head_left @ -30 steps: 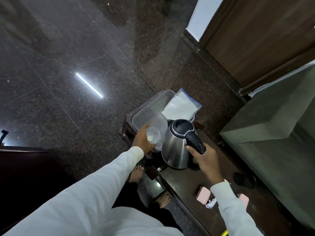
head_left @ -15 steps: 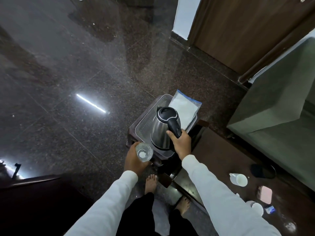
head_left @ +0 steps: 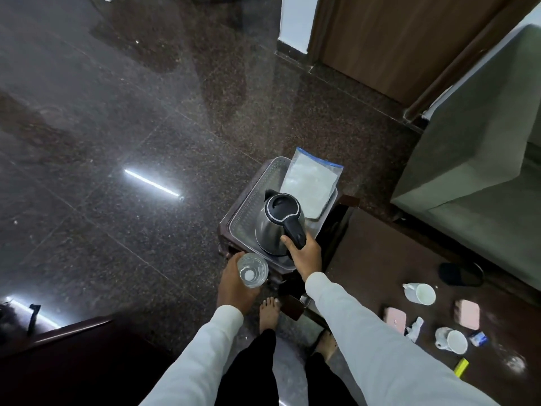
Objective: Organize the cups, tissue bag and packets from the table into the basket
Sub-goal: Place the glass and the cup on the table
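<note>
A clear plastic basket (head_left: 248, 200) rests on a small dark stool. Inside it lies the tissue bag (head_left: 310, 183) with a blue strip, leaning on the far right rim. A steel kettle (head_left: 275, 230) with a black lid stands in the basket's near part, and my right hand (head_left: 304, 253) grips its black handle. My left hand (head_left: 234, 282) holds a clear glass cup (head_left: 252, 269) just outside the basket's near left corner. On the dark table at right lie two white cups (head_left: 421, 293) (head_left: 453, 341), pink packets (head_left: 395, 319) (head_left: 468, 313) and small sachets (head_left: 477, 338).
A grey sofa (head_left: 483, 159) stands at the right, behind the table (head_left: 380, 259). A black round object (head_left: 456, 273) sits on the table's far side. Polished dark floor (head_left: 117, 142) spreads to the left. My bare feet (head_left: 269, 315) stand between stool and table. A yellow item (head_left: 461, 367) lies near the table's edge.
My right hand has carried the kettle from the table into the basket and set it low there. My left hand with the glass cup has dropped to the basket's near left corner.
</note>
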